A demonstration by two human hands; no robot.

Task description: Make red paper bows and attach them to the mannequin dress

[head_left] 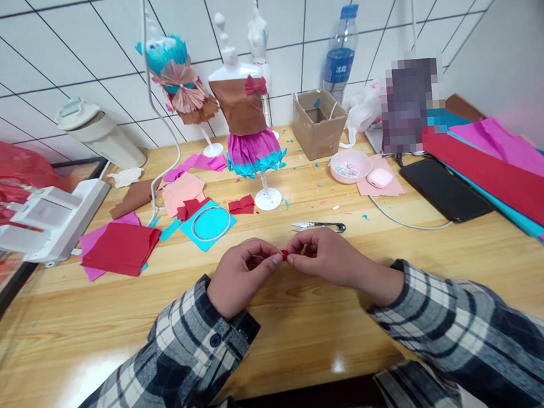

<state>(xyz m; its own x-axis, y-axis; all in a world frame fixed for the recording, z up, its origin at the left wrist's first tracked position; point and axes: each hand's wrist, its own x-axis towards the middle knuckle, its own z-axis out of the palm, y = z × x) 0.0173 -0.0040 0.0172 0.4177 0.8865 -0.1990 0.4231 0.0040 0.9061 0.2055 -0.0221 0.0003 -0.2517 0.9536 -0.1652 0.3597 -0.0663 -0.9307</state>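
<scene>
Between my fingertips is a small piece of red crepe paper (285, 254), mostly covered by the fingers. My left hand (246, 271) pinches its left side, and my right hand (326, 256) pinches the other side. Just beyond the hands lie thread snips (320, 227) with dark handles. Farther back stands a small white mannequin (229, 58) dressed in a brown paper top (240, 110), a red bow (255, 85) and a pink skirt (251, 143) with a blue fringe. Left of the snips, a silver ring (209, 209) rests on a blue paper square (204, 241).
Red paper squares (121, 249) and a white power strip (70, 212) are at left. A cardboard box (320, 126), a bottle (340, 56) and a pink bowl of beads (350, 155) stand at the back. On the right are a black phone (445, 189) and long paper strips (497, 169).
</scene>
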